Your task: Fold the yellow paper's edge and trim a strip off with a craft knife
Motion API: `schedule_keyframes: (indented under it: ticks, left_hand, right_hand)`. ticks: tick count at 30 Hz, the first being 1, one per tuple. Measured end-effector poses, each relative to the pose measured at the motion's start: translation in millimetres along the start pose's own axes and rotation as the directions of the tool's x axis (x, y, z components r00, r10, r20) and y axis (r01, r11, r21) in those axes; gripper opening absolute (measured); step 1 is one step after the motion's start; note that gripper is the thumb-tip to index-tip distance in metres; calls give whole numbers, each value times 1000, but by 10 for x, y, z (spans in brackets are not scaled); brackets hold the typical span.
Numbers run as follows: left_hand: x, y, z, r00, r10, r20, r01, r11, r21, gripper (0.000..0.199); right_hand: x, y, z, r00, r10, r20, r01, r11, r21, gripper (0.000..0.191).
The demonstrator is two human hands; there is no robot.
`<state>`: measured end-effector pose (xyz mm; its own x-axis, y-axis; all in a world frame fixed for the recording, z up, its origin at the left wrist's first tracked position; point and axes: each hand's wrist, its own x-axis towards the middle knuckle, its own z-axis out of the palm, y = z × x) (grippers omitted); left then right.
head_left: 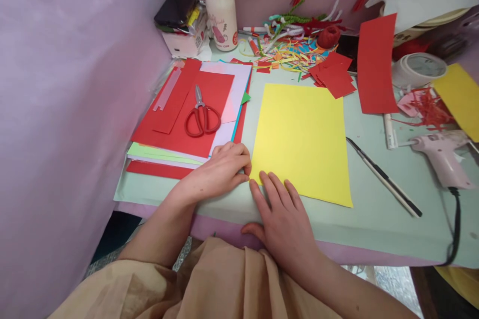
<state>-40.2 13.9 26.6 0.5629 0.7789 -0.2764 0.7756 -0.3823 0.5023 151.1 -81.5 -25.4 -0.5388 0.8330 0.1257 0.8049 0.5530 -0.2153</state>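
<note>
Flatly, my right hand (282,209) lay spread, gripping nothing, on the rectangular yellow paper-like sheet (303,139); my left hand (228,165) curled by its corner, grip unclear. Uneven pressure risked skewing.

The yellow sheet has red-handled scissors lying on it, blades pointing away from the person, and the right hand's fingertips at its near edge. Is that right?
Not quite: in the head view, the scissors lie on red paper left of the yellow sheet, blades pointing away from the person. The right hand does have fingertips at the sheet's near edge.
</note>
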Motion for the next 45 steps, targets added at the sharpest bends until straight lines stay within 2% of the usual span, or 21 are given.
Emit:
schedule_keyframes:
  ticks: [3, 5, 8, 9, 11, 12, 14, 16, 19, 33, 40, 45]
  left_hand:
    - [-47, 39, 27, 997, 26, -73, -23, 999, 43, 10]
    - [-116, 122, 106, 975, 47, -219, -33, 997, 66, 14]
    - [-251, 314, 345, 868, 113, -483, -87, 993, 76, 22]
    - [-290, 380, 444, 849, 164, -503, -138, 986, 89, 24]
    - [-336, 490, 636, 857, 290, -425, -237, 956, 174, 32]
    - [-338, 529, 717, 878, 312, -364, -241, 944, 228, 38]
    - [-304, 579, 833, 917, 303, -258, -215, 923, 319, 62]
    - [-240, 599, 891, 941, 271, -201, -181, 908, 377, 88]
    - [-152, 603, 921, 951, 258, -172, -167, 894, 417, 105]
    - [-67, 617, 900, 969, 211, -126, -132, 880, 456, 106]
    - [-64, 610, 901, 967, 216, -138, -136, 890, 436, 109]
    - [-69, 615, 904, 964, 215, -158, -130, 894, 428, 103]
  right_hand:
    - [-87, 79, -72, 997, -14, -80, 15, 1000, 16, 78]
    - [-207, 179, -136, 989, -16, -149, 21, 999, 32, 74]
    - [-456, 374, -197, 978, -46, -203, 54, 998, 33, 70]
    - [-542, 437, -202, 978, -52, -202, 58, 998, 22, 69]
    - [-690, 539, -194, 983, -61, -173, 58, 998, -19, 69]
    - [-745, 573, -186, 986, -55, -155, 49, 998, -44, 72]
    - [-807, 613, -170, 993, -36, -115, 25, 995, -96, 83]
    - [-812, 625, -163, 997, -12, -78, 1, 990, -138, 95]
    - [-760, 634, -167, 999, 11, -42, -17, 987, -157, 103]
    - [-630, 742, -218, 998, 67, 18, -65, 993, -98, 107]
    - [-567, 782, -294, 997, 63, 34, -60, 995, -84, 104]
    - [-540, 800, -303, 997, 61, 38, -57, 994, -94, 102]
